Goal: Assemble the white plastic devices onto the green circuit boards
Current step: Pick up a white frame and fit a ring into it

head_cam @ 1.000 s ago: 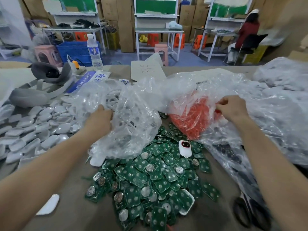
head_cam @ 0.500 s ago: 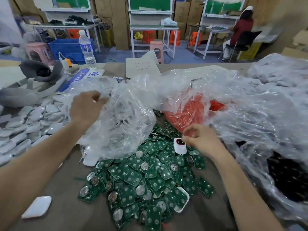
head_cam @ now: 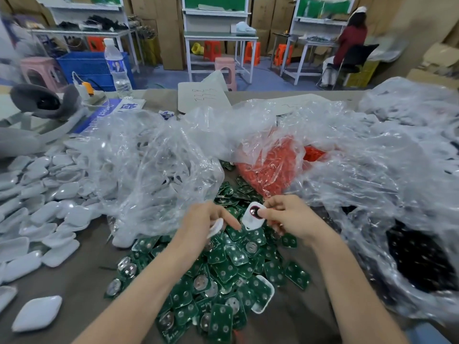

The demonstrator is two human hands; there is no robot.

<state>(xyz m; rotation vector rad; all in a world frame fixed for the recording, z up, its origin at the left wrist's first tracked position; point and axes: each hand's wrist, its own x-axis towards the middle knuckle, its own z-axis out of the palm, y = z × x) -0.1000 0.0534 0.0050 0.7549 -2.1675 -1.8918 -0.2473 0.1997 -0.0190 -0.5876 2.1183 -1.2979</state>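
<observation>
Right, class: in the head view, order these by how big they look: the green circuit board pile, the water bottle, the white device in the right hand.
1. green circuit board pile
2. water bottle, though far back
3. white device, held by the right hand

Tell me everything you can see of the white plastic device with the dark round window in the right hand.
The white rounded-rectangular plastic device looks smooth and glossy, with a dark round window ringed in red near its upper end. It is tilted, face toward the camera, over the pile of green circuit boards. The right hand pinches its right side, thumb at the window's edge. Whether the left hand touches it is unclear.
</observation>
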